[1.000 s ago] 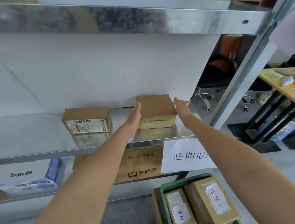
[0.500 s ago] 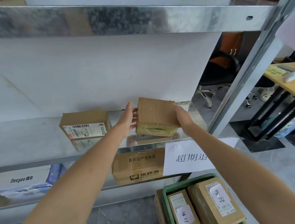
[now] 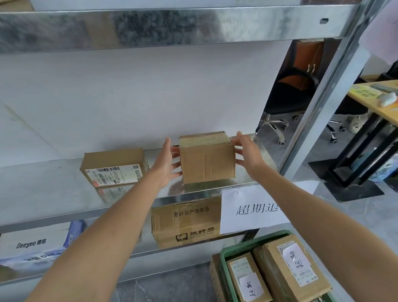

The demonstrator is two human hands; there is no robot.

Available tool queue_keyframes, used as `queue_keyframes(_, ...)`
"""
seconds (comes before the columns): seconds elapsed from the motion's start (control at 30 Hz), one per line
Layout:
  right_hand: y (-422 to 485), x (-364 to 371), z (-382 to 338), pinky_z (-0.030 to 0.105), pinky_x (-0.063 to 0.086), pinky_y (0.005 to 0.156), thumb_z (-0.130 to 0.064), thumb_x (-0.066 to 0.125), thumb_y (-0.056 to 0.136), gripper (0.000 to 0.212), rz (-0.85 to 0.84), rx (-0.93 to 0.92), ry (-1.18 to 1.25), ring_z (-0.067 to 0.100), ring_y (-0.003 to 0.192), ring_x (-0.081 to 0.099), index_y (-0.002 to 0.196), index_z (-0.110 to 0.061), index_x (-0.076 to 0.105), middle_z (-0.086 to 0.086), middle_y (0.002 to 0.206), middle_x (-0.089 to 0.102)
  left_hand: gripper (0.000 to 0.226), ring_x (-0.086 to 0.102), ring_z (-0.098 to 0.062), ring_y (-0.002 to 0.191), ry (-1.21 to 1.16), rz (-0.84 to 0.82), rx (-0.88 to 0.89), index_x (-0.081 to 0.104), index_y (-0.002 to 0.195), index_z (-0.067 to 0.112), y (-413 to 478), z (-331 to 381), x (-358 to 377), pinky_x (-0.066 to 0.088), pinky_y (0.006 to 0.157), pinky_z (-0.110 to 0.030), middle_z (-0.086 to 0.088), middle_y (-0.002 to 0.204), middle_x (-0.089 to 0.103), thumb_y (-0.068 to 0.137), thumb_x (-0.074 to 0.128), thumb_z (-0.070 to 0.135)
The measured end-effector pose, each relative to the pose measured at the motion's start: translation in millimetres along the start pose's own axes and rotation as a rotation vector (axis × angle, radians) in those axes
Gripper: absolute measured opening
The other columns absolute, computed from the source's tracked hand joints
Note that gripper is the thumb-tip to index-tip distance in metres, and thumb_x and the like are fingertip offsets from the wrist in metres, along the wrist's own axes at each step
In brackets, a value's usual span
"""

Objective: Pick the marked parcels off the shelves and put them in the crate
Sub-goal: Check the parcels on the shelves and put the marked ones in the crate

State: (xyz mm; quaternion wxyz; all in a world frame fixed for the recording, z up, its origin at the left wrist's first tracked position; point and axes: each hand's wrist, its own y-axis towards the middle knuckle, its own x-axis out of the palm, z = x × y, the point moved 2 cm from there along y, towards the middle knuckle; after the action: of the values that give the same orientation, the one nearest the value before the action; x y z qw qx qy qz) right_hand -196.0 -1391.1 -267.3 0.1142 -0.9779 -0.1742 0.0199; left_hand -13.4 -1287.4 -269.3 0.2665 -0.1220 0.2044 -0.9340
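A parcel storeroom beside an office: galvanised metal shelving (image 3: 42,194) stacked with cardboard parcels (image 3: 115,168); swivel chairs (image 3: 284,96) and a desk (image 3: 385,110) behind.

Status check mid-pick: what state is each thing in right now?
Plain brown box: upright at the shelf, pressed between both hands.
Left hand: open, fingers against box's left side.
Right hand: open, fingers against its right side.
Barcode-labelled box: resting on shelf, untouched.
Green crate: holds parcels with handwritten notes.
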Motion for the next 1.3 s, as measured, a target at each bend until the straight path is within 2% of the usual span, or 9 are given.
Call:
queue_keyframes(0.13,1.1,1.2,1.0,0.031,0.043,0.075,-0.044,0.030,0.100,0.037,-0.015,0.075,-0.109,0.014,0.088,0.052,0.100,-0.015,0.052,0.001,0.098,0.055,0.051,0.052,-0.027,0.108,0.090,-0.037,-0.029,0.054,0.104,0.018,-3.6,-0.2,1.4,0.041,0.098,-0.047,-0.006,0.107,0.057,0.096,0.023,0.058)
queue_keyframes(0.3,1.2,7.3,-11.9,0.036,0.045,0.085,-0.049,0.027,0.100,0.043,-0.074,0.168,-0.208,0.018,0.096,0.054,0.110,-0.017,0.053,-0.001,0.097,0.057,0.066,0.049,-0.026,0.112,0.187,-0.043,-0.099,0.047,0.131,0.018,-3.4,6.2,0.9,0.043,0.093,-0.045,-0.007,0.120,0.051,0.093,0.018,0.064)
queue_keyframes(0.4,1.3,8.0,-16.7,0.040,0.046,0.091,-0.056,0.027,0.097,0.050,-0.101,0.218,-0.265,0.024,0.107,0.054,0.119,-0.019,0.052,0.006,0.115,0.056,0.073,0.048,-0.024,0.116,0.247,-0.013,-0.159,0.046,0.134,0.023,-5.3,11.7,-0.1,0.045,0.090,-0.042,-0.008,0.133,0.047,0.087,0.021,0.072)
queue_keyframes(0.5,1.0,7.5,-15.0,0.038,0.046,0.087,-0.060,0.028,0.095,0.050,-0.120,0.242,-0.269,0.025,0.106,0.055,0.120,-0.022,0.051,0.008,0.118,0.056,0.079,0.047,-0.025,0.117,0.258,0.009,-0.204,0.048,0.132,0.024,-5.2,15.3,-1.9,0.046,0.083,-0.038,-0.009,0.134,0.046,0.080,0.025,0.079)
queue_keyframes(0.63,2.2,6.4,-11.7,0.038,0.048,0.088,-0.058,0.032,0.095,0.051,-0.103,0.195,-0.228,0.026,0.104,0.057,0.124,-0.021,0.052,0.010,0.121,0.057,0.080,0.048,-0.025,0.115,0.232,0.004,-0.186,0.047,0.131,0.025,-4.8,18.6,-3.5,0.044,0.091,-0.042,-0.010,0.133,0.048,0.079,0.024,0.081)
queue_keyframes(0.73,3.1,5.4,-13.1,0.039,0.048,0.086,-0.053,0.034,0.097,0.047,-0.063,0.153,-0.138,0.025,0.104,0.056,0.121,-0.017,0.052,0.007,0.117,0.056,0.072,0.050,-0.027,0.113,0.205,-0.025,-0.155,0.050,0.121,0.025,-6.9,24.7,-2.8,0.036,0.102,-0.051,-0.011,0.127,0.052,0.083,0.021,0.078)
queue_keyframes(0.93,3.9,2.2,-12.5,0.041,0.046,0.088,-0.047,0.037,0.098,0.039,-0.015,0.152,0.083,0.022,0.097,0.056,0.079,-0.015,0.050,0.002,0.097,0.058,0.068,0.044,-0.030,0.128,0.114,-0.060,-0.134,0.055,0.100,0.017,-10.3,26.9,-3.9,0.025,0.107,-0.058,-0.011,0.137,0.048,0.087,0.018,0.073)
queue_keyframes(1.1,-0.2,2.6,-2.3,0.040,0.044,0.088,-0.047,0.034,0.099,0.048,0.014,0.204,0.095,0.017,0.093,0.053,0.064,-0.015,0.038,0.001,0.086,0.056,0.072,0.050,-0.028,0.117,0.084,-0.062,-0.157,0.058,0.085,0.013,-6.6,15.1,-10.1,0.023,0.107,-0.058,-0.007,0.111,0.058,0.087,0.016,0.073)
queue_keyframes(1.3,-3.5,8.0,2.2,0.028,0.043,0.064,-0.044,0.033,0.100,0.047,0.065,0.227,0.042,0.013,0.073,0.049,0.062,-0.015,0.034,0.001,0.072,0.050,0.073,0.055,-0.024,0.095,0.049,-0.063,-0.188,0.054,0.069,0.011,0.6,-3.2,-14.5,0.038,0.099,-0.054,-0.008,0.086,0.059,0.087,0.020,0.072)
